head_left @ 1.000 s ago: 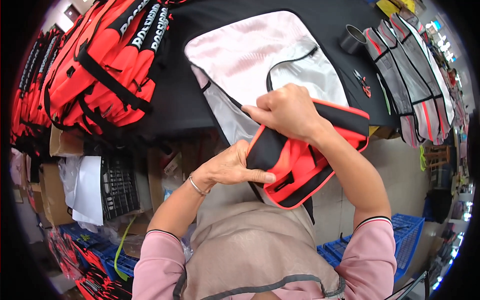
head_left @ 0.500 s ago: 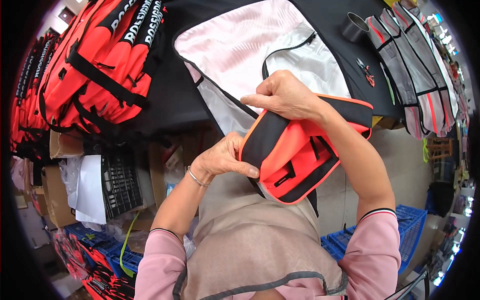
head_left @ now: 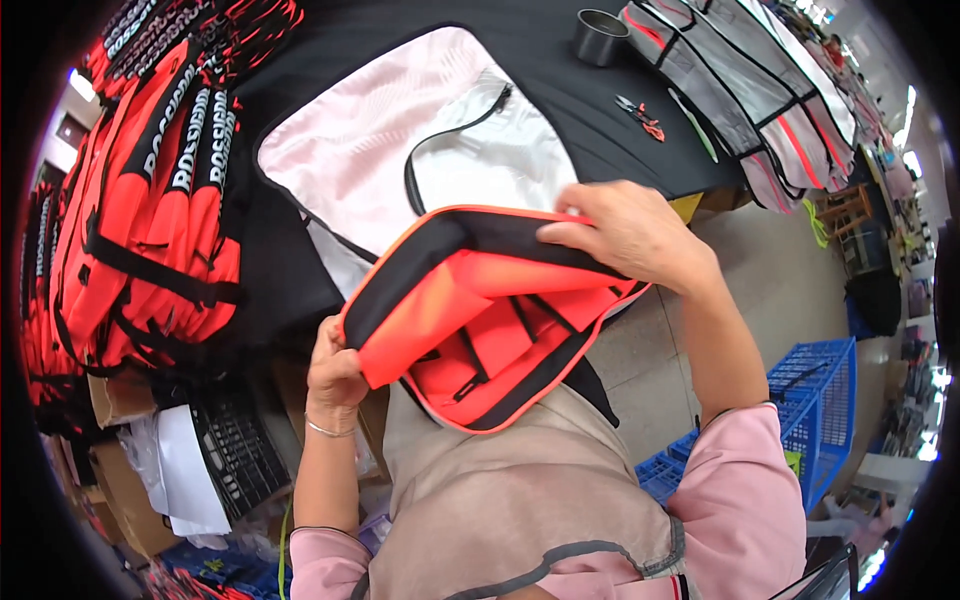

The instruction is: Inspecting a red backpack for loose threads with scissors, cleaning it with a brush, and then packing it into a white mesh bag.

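- Left hand (head_left: 335,375) pinches the orange fabric panel's (head_left: 490,330) soft folded corner.
- Right hand (head_left: 630,235) grips its black-trimmed edge, above the black desk (head_left: 560,100).

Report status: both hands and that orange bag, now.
Left hand grips orange bag at its left corner. Right hand holds the black top edge. Bag held open above table; nothing blocking.

two hands: the left hand (head_left: 335,375) and the right hand (head_left: 625,232), both on one orange and black bag (head_left: 490,320). one white lining panel (head_left: 400,140) on one black table (head_left: 560,110). one roll of tape (head_left: 600,36), one pair of snips (head_left: 640,115), two blue crates (head_left: 800,420).
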### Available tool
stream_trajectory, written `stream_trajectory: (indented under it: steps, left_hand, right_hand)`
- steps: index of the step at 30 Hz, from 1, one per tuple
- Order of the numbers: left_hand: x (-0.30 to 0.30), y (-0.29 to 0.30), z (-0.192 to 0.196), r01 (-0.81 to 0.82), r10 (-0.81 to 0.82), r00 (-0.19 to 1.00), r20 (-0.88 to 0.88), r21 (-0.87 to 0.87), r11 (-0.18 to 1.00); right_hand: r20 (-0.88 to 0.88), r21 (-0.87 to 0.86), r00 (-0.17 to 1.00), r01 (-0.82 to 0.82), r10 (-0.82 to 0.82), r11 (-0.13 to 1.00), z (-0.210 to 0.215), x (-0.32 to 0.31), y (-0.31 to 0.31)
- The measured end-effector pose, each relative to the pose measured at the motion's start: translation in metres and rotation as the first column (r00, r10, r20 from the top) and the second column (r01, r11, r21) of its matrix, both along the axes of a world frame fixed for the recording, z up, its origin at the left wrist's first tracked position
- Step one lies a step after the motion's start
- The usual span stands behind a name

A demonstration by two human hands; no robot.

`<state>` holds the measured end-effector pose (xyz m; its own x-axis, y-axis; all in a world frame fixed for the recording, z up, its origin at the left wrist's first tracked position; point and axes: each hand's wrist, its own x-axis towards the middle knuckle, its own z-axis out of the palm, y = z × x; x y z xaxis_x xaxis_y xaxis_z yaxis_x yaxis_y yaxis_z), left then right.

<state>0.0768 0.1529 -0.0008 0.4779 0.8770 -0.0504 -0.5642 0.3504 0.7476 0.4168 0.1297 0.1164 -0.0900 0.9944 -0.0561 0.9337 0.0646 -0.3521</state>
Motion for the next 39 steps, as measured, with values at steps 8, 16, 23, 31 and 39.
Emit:
stream_trajectory:
  steps: [8, 16, 23, 31, 39]
  left_hand:
    - [0.011, 0.023, 0.078, 0.402, -0.145, 0.692, -0.707, 0.211, 0.891]
    - [0.047, 0.006, 0.093, 0.750, -0.457, 0.392, -0.799, -0.011, 0.662]
    - [0.053, -0.003, 0.060, 0.651, -0.669, 0.617, -0.414, -0.210, 0.730]
    - [0.056, -0.016, 0.121, 0.619, 0.561, 0.362, -0.744, 0.642, 0.452]
    - [0.090, 0.007, 0.093, 0.705, 0.849, 0.350, -0.396, 0.708, 0.040]
  right_hand:
    - [-0.699, -0.035, 0.708, 0.106, -0.100, 0.994, -0.033, 0.021, -0.035]
    - [-0.720, 0.128, 0.694, 0.172, -0.027, 0.977, -0.020, 0.026, -0.008]
    - [-0.680, -0.013, 0.731, 0.059, -0.052, 0.998, -0.038, 0.039, 0.023]
    - [-0.831, 0.030, 0.555, 0.122, -0.043, 0.992, -0.040, 0.027, 0.055]
    - [-0.923, 0.056, 0.386, 0.153, -0.007, 0.987, -0.001, 0.014, 0.072]
